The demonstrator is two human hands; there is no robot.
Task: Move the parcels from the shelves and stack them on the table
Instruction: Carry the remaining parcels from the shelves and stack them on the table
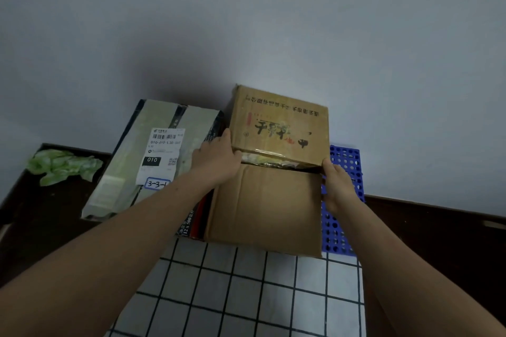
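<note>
The person reaches forward with both forearms stretched out, converging from the lower corners of the view onto a brown printed carton point(279, 126) that stands against the grey wall point(246, 22) just past the middle. The left hand point(219, 157) clamps the carton's near left corner, at 9 o'clock of the carton: the thumb lies up along the printed face and the other fingers point(237, 154) curl under the near edge. The right hand point(337, 186) holds the near right corner at 4 o'clock, its fingers curled round the edge, the wrist bent slightly inward. Right below the gripped edge a plain cardboard face point(265, 208) drops toward the viewer; whether it is the same carton's side or a second box under it cannot be told. At 9 o'clock of the carton, just beside it, lies a taped parcel point(120, 172) bearing a white shipping label point(161, 156). Farther out at 9 o'clock a crumpled green bag point(64, 167) rests on the dark worktop point(41, 232). At 3 o'clock a blue perforated crate point(345, 156) shows behind the right hand. At 6 o'clock a white checked cloth point(246, 295) covers the worktop.
</note>
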